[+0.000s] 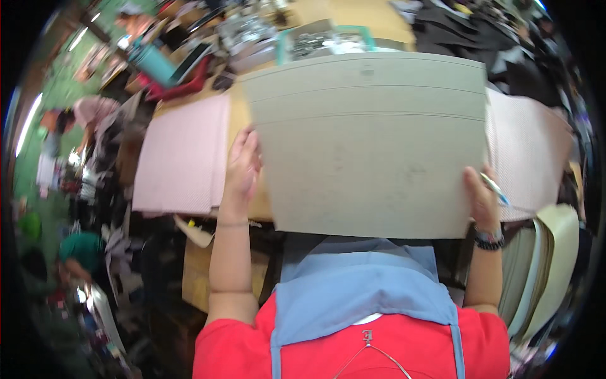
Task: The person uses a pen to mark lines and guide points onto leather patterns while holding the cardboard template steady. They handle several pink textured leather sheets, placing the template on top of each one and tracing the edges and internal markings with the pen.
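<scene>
A large grey-beige sheet of board (372, 151) stands tilted up in front of me, with thin lines running across its upper part. Along its left edge lies my left hand (244, 161), fingers stretched upward and the palm turned toward the edge. My right hand (483, 199) grips the lower right edge, and a slim blue-and-white pen (495, 189) sticks out from between its fingers. On the table, stacks of pale pink textured sheets lie on both sides of the board, one left (182, 158) and one right (524, 151).
Behind the board is a teal-rimmed tray (372, 39) of small shiny items. A red bin (180, 85) and a teal bottle (151, 62) stand back left; dark sheets (454, 31) lie back right. Curved sheets (555, 252) hang by my right arm. Other people work at far left.
</scene>
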`<state>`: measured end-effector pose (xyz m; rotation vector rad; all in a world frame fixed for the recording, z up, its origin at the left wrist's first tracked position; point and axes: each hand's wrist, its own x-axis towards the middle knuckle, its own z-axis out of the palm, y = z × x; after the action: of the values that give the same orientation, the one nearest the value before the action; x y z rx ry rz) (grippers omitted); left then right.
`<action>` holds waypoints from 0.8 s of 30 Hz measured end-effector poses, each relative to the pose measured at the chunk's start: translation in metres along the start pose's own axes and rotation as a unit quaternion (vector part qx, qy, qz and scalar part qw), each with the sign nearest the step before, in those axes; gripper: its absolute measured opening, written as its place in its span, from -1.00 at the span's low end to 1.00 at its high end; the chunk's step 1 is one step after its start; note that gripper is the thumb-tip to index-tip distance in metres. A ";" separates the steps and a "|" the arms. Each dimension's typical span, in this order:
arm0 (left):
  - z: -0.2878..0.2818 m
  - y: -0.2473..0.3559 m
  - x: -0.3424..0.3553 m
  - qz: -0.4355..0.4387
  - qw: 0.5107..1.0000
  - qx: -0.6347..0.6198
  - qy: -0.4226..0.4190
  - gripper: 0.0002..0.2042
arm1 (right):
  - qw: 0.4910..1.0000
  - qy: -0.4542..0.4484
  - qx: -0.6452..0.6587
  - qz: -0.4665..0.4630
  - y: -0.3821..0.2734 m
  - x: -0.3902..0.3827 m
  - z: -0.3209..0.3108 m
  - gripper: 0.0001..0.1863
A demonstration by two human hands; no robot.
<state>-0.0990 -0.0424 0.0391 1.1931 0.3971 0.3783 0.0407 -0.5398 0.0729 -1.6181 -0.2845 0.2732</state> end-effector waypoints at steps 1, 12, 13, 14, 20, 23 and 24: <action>-0.013 0.005 0.011 -0.018 0.999 0.039 0.000 -0.40 | 0.998 0.065 0.017 -0.015 0.018 0.001 -0.011 -0.63; -0.083 0.031 -0.003 -0.180 0.534 0.814 0.140 -0.42 | 0.940 0.254 0.181 -0.142 -0.036 0.038 -0.075 -0.49; -0.073 0.037 -0.002 -0.214 0.525 0.816 0.112 -0.45 | 0.930 0.269 0.212 -0.137 -0.038 0.041 -0.077 -0.46; -0.062 0.043 -0.004 -0.204 0.605 0.764 0.095 -0.49 | 0.928 0.278 0.205 -0.138 -0.041 0.042 -0.073 -0.46; -0.060 -0.010 -0.008 0.035 0.862 0.492 -0.117 -0.35 | 0.875 0.403 0.125 -0.238 -0.059 0.047 -0.047 -0.39; -0.049 -0.027 0.014 0.116 0.668 0.725 -0.116 -0.15 | 0.887 0.386 0.083 -0.238 -0.055 0.040 -0.078 -0.35; -0.042 -0.027 0.015 0.083 0.589 0.796 -0.115 -0.06 | 0.898 0.372 0.090 -0.215 -0.054 0.038 -0.083 -0.37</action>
<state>-0.1041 -0.0099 -0.0013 3.0566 0.3453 -0.1276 0.1044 -0.6011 0.1317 -1.3215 -0.0139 -0.6396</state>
